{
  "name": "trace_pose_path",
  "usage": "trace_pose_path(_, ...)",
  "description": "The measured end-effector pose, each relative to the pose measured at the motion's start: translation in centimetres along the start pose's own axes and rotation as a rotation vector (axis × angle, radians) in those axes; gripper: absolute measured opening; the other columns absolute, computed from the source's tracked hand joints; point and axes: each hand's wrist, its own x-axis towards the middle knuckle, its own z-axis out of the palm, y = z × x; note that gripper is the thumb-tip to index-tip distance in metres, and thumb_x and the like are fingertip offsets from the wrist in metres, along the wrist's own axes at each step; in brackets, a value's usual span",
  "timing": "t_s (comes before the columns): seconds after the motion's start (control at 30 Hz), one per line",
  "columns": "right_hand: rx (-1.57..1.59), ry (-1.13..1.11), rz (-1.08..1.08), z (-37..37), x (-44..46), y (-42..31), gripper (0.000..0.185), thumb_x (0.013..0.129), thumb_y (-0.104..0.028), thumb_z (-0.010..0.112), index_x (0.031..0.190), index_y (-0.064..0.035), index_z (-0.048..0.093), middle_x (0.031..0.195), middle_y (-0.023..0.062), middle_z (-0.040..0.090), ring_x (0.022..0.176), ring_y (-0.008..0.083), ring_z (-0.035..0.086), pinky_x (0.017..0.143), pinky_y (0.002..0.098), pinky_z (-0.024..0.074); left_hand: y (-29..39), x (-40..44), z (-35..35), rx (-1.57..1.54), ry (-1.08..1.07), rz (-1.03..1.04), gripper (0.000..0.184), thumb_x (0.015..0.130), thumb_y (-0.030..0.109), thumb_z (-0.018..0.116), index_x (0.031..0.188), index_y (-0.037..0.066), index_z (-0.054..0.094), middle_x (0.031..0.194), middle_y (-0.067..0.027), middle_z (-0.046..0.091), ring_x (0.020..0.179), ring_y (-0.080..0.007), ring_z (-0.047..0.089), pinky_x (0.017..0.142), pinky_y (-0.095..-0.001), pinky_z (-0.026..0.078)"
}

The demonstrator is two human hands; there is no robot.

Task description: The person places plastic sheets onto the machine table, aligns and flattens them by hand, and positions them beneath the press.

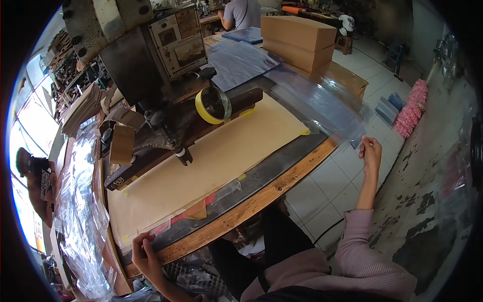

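Off the table's right end, my right hand [371, 150] pinches the near corner of a clear plastic sheet [322, 100]. That sheet stretches back to the table, beside the cardboard boxes, and looks glossy and bluish. My left hand [146, 254] is at the near left of the table, by the wooden edge [241, 216], fingers loosely bent with nothing visible in them. Between the hands lies a long tan sheet [216, 161], with yellow tape at its edges. Above it stands a dark press machine [136, 70] with a long dark bar [191, 132]. A yellow-rimmed tape roll [213, 105] rests against the bar.
Cardboard boxes [297, 43] stand at the back right, beside a stack of bluish plastic sheets [239, 63]. Crumpled clear plastic [78, 201] covers the left side. A pink bundle [412, 108] lies by the right wall. One person [244, 14] works behind; another [37, 181] is at left.
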Motion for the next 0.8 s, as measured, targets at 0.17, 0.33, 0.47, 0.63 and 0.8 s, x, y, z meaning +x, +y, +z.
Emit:
trace_pose_path(0.17, 0.038, 0.077, -0.007, 0.6, -0.9, 0.2, 0.021, 0.094, -0.018, 0.06, 0.084, -0.0007, 0.054, 0.059, 0.0023, 0.049, 0.043, 0.011, 0.045, 0.037, 0.0247, 0.0328, 0.0, -0.2, 0.0, 0.027, 0.005, -0.002, 0.019, 0.098, 0.011, 0.049, 0.098, -0.003, 0.062, 0.085, -0.007, 0.063, 0.082, -0.014, 0.059, 0.08, -0.0278, 0.046)
trace_pose_path(0.33, 0.048, 0.207, -0.048, 0.4, -2.4, 0.7, 0.028, 0.097, -0.022, 0.053, 0.079, 0.0, 0.053, 0.056, 0.0019, 0.046, 0.04, 0.0119, 0.044, 0.035, 0.0265, 0.0377, 0.2, -0.3, 0.1, 0.025, 0.017, 0.003, 0.018, 0.098, 0.01, 0.049, 0.098, -0.003, 0.062, 0.085, -0.0063, 0.063, 0.082, -0.0135, 0.058, 0.08, -0.0276, 0.046)
trace_pose_path(0.47, -0.005, 0.199, -0.069, 0.6, -3.9, 0.5, 0.03, 0.098, -0.022, 0.05, 0.08, 0.0016, 0.054, 0.053, 0.0018, 0.045, 0.039, 0.012, 0.045, 0.035, 0.0266, 0.0412, 0.2, -0.3, -0.1, 0.041, 0.005, -0.02, 0.017, 0.098, 0.009, 0.049, 0.098, -0.003, 0.062, 0.085, -0.0061, 0.063, 0.083, -0.0128, 0.058, 0.08, -0.0273, 0.045)
trace_pose_path(0.63, -0.104, 0.159, -0.131, 2.0, -1.0, 0.0, 0.031, 0.097, -0.022, 0.051, 0.08, 0.0034, 0.056, 0.054, 0.0055, 0.05, 0.039, 0.0136, 0.05, 0.036, 0.0267, 0.0406, 0.4, -0.4, -0.1, 0.028, -0.02, -0.032, 0.017, 0.098, 0.008, 0.049, 0.101, -0.003, 0.062, 0.086, -0.0062, 0.063, 0.083, -0.0122, 0.059, 0.08, -0.0266, 0.045)
trace_pose_path(0.8, -0.619, 0.224, -0.194, 4.1, -0.2, -1.1, 0.04, 0.097, -0.033, 0.049, 0.075, -0.0009, 0.059, 0.059, 0.0101, 0.06, 0.042, 0.0207, 0.058, 0.043, 0.0355, 0.0459, -0.1, -0.6, -0.2, -0.001, 0.002, -0.031, 0.017, 0.098, 0.007, 0.049, 0.103, -0.002, 0.062, 0.087, -0.0063, 0.064, 0.084, -0.0129, 0.06, 0.08, -0.0265, 0.046)
